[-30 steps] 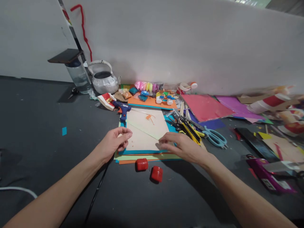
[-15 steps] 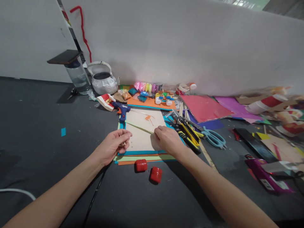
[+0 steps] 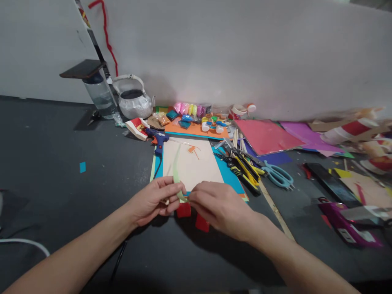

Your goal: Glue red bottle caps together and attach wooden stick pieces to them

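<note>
My right hand (image 3: 219, 206) is closed, pinching the end of a light green paper strip (image 3: 176, 165). The strip curves upward beside the fingertips of my left hand (image 3: 157, 200). My left hand is curled round a thin pale stick (image 3: 166, 201), of which only a short end shows. Both hands are close together over the near edge of the paper stack. Below them two small red cylinders (image 3: 183, 210) lie on the table, partly covered by my fingers. A cream sheet (image 3: 196, 173) tops the stack, with an orange paper scrap (image 3: 192, 150) on it.
A blue glue gun (image 3: 159, 143) lies at the stack's left edge. To the right are yellow-black cutters (image 3: 245, 179), blue-handled scissors (image 3: 277, 174), a phone (image 3: 332, 184) and a purple tape dispenser (image 3: 347, 224). Clay packets (image 3: 186, 118), a kettle (image 3: 134, 104) and a jar (image 3: 99, 94) stand behind.
My right hand has lifted the green strip off the cream sheet and drawn it nearer, beside my left fingertips. Both hands have come closer to me, now partly over the red cylinders.
</note>
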`<act>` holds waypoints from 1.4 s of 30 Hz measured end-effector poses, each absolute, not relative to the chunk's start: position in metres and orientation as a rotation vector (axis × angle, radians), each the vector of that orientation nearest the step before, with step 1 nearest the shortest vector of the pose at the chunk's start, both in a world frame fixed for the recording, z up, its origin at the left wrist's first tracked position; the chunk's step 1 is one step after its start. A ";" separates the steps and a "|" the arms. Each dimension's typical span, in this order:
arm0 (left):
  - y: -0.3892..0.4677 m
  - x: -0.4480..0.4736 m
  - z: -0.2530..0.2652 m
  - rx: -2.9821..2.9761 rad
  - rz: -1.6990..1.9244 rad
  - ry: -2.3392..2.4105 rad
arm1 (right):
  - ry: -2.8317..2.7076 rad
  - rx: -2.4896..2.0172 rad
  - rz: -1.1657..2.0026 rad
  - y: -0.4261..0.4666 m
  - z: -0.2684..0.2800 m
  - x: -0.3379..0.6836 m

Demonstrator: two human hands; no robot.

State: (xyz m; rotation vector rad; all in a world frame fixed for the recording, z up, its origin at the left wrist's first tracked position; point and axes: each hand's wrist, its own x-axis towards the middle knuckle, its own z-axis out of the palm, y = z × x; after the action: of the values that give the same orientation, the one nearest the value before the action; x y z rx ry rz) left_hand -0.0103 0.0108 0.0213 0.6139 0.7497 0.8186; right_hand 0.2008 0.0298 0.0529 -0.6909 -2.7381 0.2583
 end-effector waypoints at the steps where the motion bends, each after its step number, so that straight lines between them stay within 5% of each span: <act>1: 0.011 -0.014 0.024 0.626 0.866 0.770 | -2.676 -0.752 0.315 0.035 0.052 0.205; 8: 0.025 -0.042 0.041 0.512 1.305 0.890 | -2.940 -0.950 0.263 0.062 0.026 0.226; 18: 0.031 -0.044 0.036 0.464 1.331 0.885 | -2.926 -0.946 0.316 0.063 0.019 0.223; 31: 0.035 -0.046 0.035 0.454 1.369 0.890 | -2.972 -0.768 -0.156 0.058 0.009 0.216; 42: 0.037 -0.053 0.047 0.367 1.487 0.936 | -3.037 -0.823 -0.227 0.079 0.025 0.205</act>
State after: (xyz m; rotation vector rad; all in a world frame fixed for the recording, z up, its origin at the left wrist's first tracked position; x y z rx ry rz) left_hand -0.0532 0.0367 0.0472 0.3672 0.9358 1.4872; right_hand 0.2050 0.0794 0.0247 -0.8233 -3.0374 -0.2269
